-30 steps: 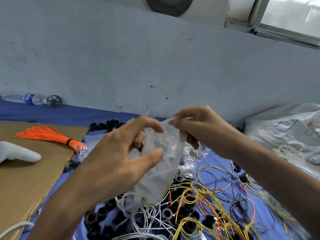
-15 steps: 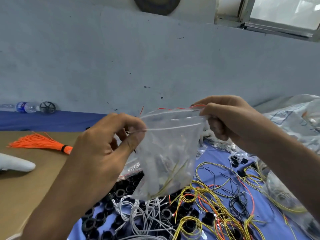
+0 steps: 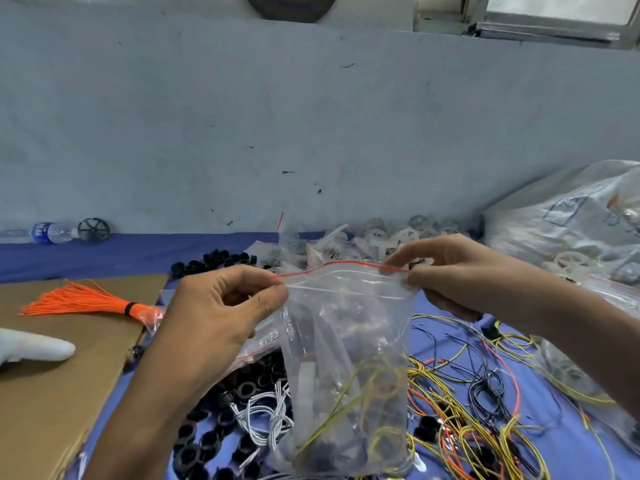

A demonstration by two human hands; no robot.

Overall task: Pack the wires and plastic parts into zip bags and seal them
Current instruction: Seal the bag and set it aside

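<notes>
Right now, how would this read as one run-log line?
zip bag: held up, yellow wires inside | left hand: pinches top left corner | right hand: pinches top right corner | seal: cannot tell

Glossy clear plastic zip bag (image 3: 349, 362), matt brown cardboard sheet (image 3: 52, 403), matt blue cloth (image 3: 131, 252), rough painted wall (image 3: 311, 126)

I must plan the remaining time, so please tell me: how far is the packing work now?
Done: this zip bag already holds yellow wires and dark parts. In hand: the left hand and right hand pinch its top corners, stretching the red-lined seal; whether it is pressed shut, I cannot tell. Left: many loose wires and black plastic rings lie unpacked.
</notes>
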